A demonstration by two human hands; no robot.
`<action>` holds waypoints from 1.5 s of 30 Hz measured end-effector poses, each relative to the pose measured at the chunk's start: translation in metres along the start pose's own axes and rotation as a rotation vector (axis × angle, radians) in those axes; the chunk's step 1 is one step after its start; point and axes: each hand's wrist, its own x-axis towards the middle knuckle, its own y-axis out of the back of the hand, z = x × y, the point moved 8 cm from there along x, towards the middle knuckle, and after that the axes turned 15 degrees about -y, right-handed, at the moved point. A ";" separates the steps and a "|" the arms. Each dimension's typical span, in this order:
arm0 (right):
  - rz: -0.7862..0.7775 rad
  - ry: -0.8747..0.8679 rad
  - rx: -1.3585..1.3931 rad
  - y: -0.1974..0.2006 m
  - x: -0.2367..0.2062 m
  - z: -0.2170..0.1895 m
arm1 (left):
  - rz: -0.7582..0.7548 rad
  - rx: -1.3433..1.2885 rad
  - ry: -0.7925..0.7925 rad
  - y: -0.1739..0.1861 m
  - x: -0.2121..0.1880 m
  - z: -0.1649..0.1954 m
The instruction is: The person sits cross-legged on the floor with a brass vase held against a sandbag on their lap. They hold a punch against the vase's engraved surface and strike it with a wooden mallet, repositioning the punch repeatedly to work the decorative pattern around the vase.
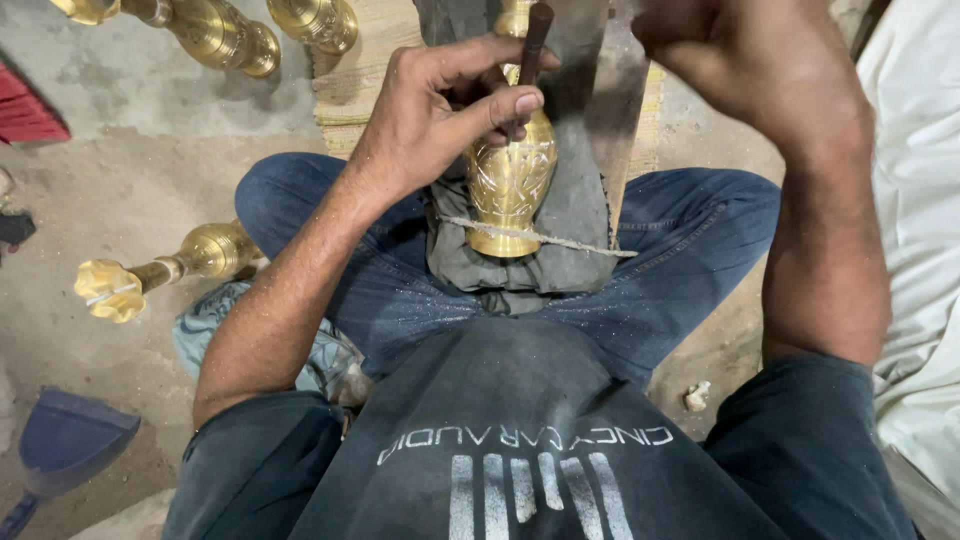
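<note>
The person sat cross-legged, with an engraved brass vase (510,175) lying in the lap on a grey cloth (575,215) and lashed down by 1 cord (545,238) across its lower body. The left hand (440,110) was closed around a dark chisel-like punch (530,60), thumb and fingers pinching the shaft, with its working end set against the vase's shoulder. The right hand (745,55) was raised above and to the right, closed into a fist; whatever it gripped was out of view, so the tool cannot be told.

Judgement: good work here called for keeping the punch steady and seated on the engraved line, the heel of the left hand braced on the vase, and strikes kept light so the tip did not skid across the brass. The cord should remain taut.

No packages, labels or signs were seen. The only lettering was pale print on the front of the person's dark shirt (520,450). Other brass pieces lay at upper left (215,35) and at left on the concrete floor (160,270). 1 blue dustpan (65,440) sat lower left.
</note>
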 end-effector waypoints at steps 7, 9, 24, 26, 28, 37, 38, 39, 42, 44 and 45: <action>0.009 0.120 -0.097 0.003 0.000 -0.003 | 0.002 -0.010 -0.025 -0.001 0.004 -0.001; 0.078 0.208 -0.116 0.006 -0.006 -0.004 | 0.028 -0.096 0.031 -0.001 0.000 -0.005; 0.053 0.026 0.141 0.005 0.001 0.001 | 0.009 -0.099 0.060 -0.001 0.004 -0.007; 0.127 0.248 -0.154 0.006 -0.005 -0.015 | 0.009 -0.080 0.057 -0.001 0.004 -0.008; 0.083 0.088 0.001 0.007 0.002 -0.005 | 0.005 -0.098 0.052 -0.002 0.004 -0.008; -0.011 0.082 -0.082 0.003 -0.001 -0.015 | 0.014 -0.061 -0.019 -0.001 0.001 -0.006; 0.035 0.159 -0.174 0.006 -0.005 -0.019 | 0.024 -0.059 -0.003 -0.001 0.001 -0.007; 0.068 0.157 -0.157 0.011 -0.005 -0.017 | 0.030 -0.054 0.006 -0.001 0.002 -0.008; 0.118 0.163 -0.135 0.015 -0.008 -0.012 | 0.025 -0.100 0.053 -0.001 0.001 -0.008; 0.128 0.178 -0.177 0.013 -0.010 -0.011 | 0.009 -0.100 0.051 -0.001 0.002 -0.007; 0.129 0.187 -0.196 0.012 -0.010 -0.011 | 0.004 -0.076 0.042 0.000 0.002 -0.006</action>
